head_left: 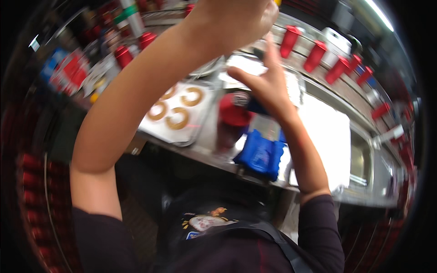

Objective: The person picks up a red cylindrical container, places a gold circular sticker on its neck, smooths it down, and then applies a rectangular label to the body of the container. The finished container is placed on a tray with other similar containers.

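My left hand (250, 20) is raised high, partly cut off by the top edge and blurred. Its fingers look curled in, and a small yellow bit shows beside them; what they hold is hidden. Just below it, my right hand (268, 84) has thumb and forefinger spread, with nothing visible between them. Under the hands stands a dark jar with a red lid (234, 109), smeared by motion. A blue plastic packet (260, 154) lies to its right at the counter's front edge. Left of the jar, tan ring-shaped pieces (178, 118) rest on a white-lined metal tray (193, 134).
Several red bottles (315, 55) line the shelf at the back, beside a white jug (336, 45). A white sheet or board (324, 136) covers the right of the counter, next to a metal sink (359, 157). Red-and-blue packaging (68, 70) sits at the far left.
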Motion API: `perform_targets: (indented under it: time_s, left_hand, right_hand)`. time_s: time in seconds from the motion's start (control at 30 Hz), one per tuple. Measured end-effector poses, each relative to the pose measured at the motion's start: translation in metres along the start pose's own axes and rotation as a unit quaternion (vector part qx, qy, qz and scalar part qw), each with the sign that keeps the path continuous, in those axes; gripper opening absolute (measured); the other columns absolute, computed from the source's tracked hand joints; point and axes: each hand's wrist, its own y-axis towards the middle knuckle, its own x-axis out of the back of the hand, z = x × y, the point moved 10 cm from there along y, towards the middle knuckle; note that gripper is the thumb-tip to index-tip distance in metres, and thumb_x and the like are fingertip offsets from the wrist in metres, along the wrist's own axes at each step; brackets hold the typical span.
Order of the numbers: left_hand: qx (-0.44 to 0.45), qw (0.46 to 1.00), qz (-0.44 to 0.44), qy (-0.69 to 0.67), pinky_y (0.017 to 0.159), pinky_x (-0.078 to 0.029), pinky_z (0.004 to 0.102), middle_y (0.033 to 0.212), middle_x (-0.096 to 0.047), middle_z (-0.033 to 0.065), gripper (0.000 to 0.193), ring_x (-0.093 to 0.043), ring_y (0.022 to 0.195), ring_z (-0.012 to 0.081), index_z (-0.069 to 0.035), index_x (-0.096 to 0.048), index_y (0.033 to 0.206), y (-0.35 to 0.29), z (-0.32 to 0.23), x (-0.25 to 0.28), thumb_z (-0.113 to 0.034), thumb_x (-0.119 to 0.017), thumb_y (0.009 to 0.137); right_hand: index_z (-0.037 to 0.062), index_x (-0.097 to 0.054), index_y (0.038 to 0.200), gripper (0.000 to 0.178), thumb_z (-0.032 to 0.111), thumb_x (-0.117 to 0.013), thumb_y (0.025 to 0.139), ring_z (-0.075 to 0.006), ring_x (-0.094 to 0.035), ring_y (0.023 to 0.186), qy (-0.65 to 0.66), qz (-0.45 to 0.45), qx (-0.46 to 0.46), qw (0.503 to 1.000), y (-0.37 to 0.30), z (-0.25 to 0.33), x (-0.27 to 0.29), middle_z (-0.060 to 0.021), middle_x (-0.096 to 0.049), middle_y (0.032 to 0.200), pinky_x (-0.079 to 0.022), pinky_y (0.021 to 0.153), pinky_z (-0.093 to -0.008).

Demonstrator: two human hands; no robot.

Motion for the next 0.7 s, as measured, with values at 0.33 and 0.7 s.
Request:
perform_targets:
  time_s: [0.33, 0.7]
  left_hand:
    - [-0.075, 0.955, 0.07, -0.28, 0.084, -0.06, 0.0354, 0.131, -0.063, 0.0159, 0.041, -0.068, 0.112, 0.0246, -0.007, -0.054, 0.134, -0.027, -0.123, -0.084, -0.019, -0.067, 0.097]
    - [0.273, 0.942, 0.068, -0.183, 0.102, -0.052, 0.0352, 0.142, -0.058, 0.0158, 0.038, -0.062, 0.125, 0.0283, 0.001, -0.057, 0.139, -0.193, 0.129, -0.022, -0.015, -0.046, 0.107]
  right_hand:
    - [-0.0029, -0.071, 0.105, 0.016, 0.009, -0.065, 0.096, -0.0131, -0.066, 0.082, 0.083, -0.387, -0.04, 0.917, -0.18, -0.074, 0.217, -0.0078, -0.072, 0.09, -0.053, 0.073, -0.0293]
    - [-0.002, -0.063, 0.104, 0.037, 0.025, -0.079, 0.085, -0.0157, -0.046, 0.039, -0.075, -0.66, -0.482, 0.571, -0.744, -0.165, 0.47, -0.0085, -0.06, 0.067, -0.034, 0.033, -0.029]
